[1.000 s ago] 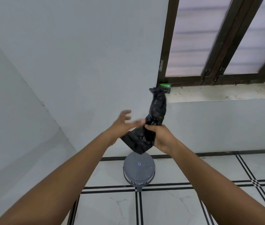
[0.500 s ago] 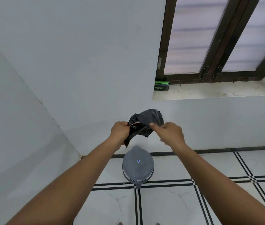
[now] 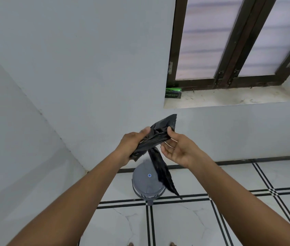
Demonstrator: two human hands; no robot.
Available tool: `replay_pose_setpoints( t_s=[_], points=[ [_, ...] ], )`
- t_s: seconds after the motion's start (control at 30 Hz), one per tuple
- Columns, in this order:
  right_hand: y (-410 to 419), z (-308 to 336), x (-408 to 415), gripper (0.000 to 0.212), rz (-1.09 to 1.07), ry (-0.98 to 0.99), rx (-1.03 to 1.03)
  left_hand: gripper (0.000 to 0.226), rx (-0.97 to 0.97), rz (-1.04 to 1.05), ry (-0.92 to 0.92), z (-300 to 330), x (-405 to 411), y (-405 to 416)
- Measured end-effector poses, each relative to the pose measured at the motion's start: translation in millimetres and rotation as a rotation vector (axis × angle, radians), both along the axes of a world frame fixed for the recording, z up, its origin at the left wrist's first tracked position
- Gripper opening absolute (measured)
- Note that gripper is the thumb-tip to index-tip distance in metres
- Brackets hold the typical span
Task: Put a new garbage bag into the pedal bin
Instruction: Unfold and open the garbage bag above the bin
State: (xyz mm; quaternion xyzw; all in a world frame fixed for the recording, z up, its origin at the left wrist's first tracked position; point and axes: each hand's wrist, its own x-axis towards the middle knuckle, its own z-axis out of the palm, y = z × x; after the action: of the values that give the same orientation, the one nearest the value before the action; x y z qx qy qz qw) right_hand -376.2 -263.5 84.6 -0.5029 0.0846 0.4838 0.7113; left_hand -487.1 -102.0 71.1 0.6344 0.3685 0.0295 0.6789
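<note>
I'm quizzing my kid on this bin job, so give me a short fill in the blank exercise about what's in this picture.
1. Both hands hold a crumpled garbage bag whose colour is ____.
2. The lid of the grey pedal bin on the floor is ____.
3. The green box sits on the window ____.
4. One loose end of the bag hangs down in front of the ____.

Missing words: black; closed; sill; bin
</note>
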Motion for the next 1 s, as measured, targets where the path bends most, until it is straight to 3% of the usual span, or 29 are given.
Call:
replay_pose_setpoints(
  t_s=[0.13,0.17,0.23,0.3,0.37,0.43,0.5,0.57,0.7,0.83,0.9,1.0],
  points=[
    [8,-5,-3,0.024,-0.03,0.015,-0.042,0.041,0.301,-0.121,0.276,-14,-3,0],
    [10,-6,-4,0.028,-0.037,-0.006,-0.066,0.044,0.44,-0.152,0.289,-16,-3,-1],
    [13,-10,-5,0.036,-0.062,-0.044,-0.102,0.039,0.664,-0.095,0.141,-16,-3,-5],
    [16,-13,-5,0.034,-0.055,-0.072,-0.114,0.018,0.495,0.025,-0.075,-9,1,-8],
    [18,-15,-7,0.03,-0.009,-0.074,-0.108,0.025,0.236,-0.016,-0.142,-2,5,-12],
    [20,-13,-8,0.036,0.067,-0.064,-0.085,0.037,0.283,-0.102,-0.085,-1,7,-14],
    [19,-11,-5,0.033,0.13,-0.071,-0.068,0.027,0.312,-0.068,-0.076,-6,8,-12],
    [16,-11,2,0.021,0.138,-0.072,-0.048,0.018,0.201,-0.012,-0.095,-9,8,-8],
    [8,-14,13,0.004,0.052,0.034,0.022,0.017,-0.233,0.191,-0.127,-7,8,-1],
    [4,-24,24,0.028,-0.116,0.149,0.101,0.031,-0.803,0.501,-0.308,-4,2,14],
    [1,-25,28,0.036,-0.051,0.067,0.096,0.036,-0.864,0.56,-0.36,-8,-1,24],
    [-7,-16,30,0.026,0.187,-0.15,0.023,0.028,-0.778,0.473,-0.337,-10,-4,33]
  ],
)
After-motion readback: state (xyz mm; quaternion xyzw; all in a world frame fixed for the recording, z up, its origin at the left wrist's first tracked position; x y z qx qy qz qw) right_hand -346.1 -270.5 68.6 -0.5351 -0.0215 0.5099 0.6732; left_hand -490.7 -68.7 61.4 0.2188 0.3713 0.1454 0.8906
